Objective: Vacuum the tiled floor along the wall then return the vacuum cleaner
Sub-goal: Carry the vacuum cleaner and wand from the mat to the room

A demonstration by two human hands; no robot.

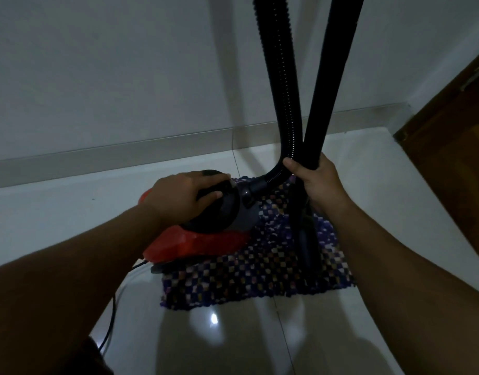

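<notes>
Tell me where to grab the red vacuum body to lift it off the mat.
Grip the black rounded top of the vacuum body from above, where the left hand rests: it faces up, clear of the hose, which joins at its right.

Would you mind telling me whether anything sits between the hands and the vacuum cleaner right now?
Nothing visible does. The left hand already rests on the black top of the vacuum cleaner, and the right hand is closed around the rigid tube beside the ribbed hose. The cleaner sits partly on the checked mat.
</notes>
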